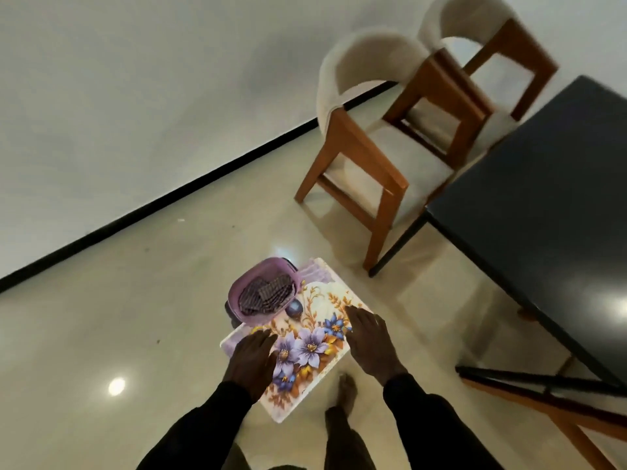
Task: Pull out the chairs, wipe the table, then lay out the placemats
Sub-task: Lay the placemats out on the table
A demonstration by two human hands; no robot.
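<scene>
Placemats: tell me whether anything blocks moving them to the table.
Yes: a purple basket holding a checked cloth sits on the far corner of the placemats, beyond the left hand. Between them and the dark table, only bare floor shows.

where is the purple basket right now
Head view, lower centre: the purple basket sits on the far left corner of the floral placemats, just beyond the left hand.

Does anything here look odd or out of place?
Mildly. A purple basket holding a checked cloth sits on the floral placemats, overhanging their far corner. The stack is fanned, lower mats peeking out. Left hand and right hand rest on it. Nothing looks spilled or broken.
</scene>
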